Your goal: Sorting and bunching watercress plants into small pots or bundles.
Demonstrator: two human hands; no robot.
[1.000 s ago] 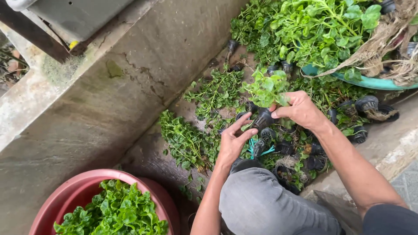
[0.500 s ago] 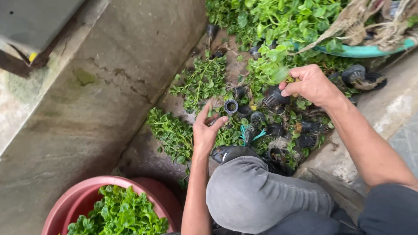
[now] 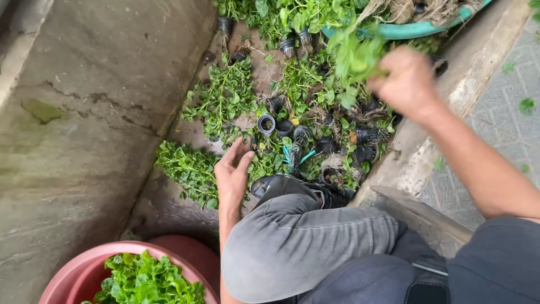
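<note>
1. The right hand (image 3: 408, 81) is raised over the heap of plants, fingers curled shut round the stem end of a leafy green sprig (image 3: 353, 56); the leaves stick out to the left of the fist.
2. That hand and sprig are blurred, so I can't tell whether roots or a cup hang beneath them.
3. The left hand (image 3: 232, 171) is low, near the knee (image 3: 292, 242), palm down with fingers spread and loosely open, holding nothing.
4. Its fingertips lie at the edge of the greens (image 3: 188, 169) spread on the ground, just beside a small grey-rimmed cup (image 3: 266, 123).
5. More small black cups (image 3: 364, 135) lie scattered among the leaves between the two hands, some tipped on their sides.
6. A black shoe (image 3: 281, 184) shows just beyond the knee, right of the left hand.
7. A stained concrete wall (image 3: 84, 112) slopes along the left side.
8. At the bottom left sits a red basin (image 3: 67, 276) with leafy plants in it, well apart from the right hand.
9. A teal tub rim (image 3: 416, 28) curves across the top, just above the right hand, with roots and greens piled in it.
10. A stone kerb (image 3: 427, 152) runs along the right, under the right forearm.
</note>
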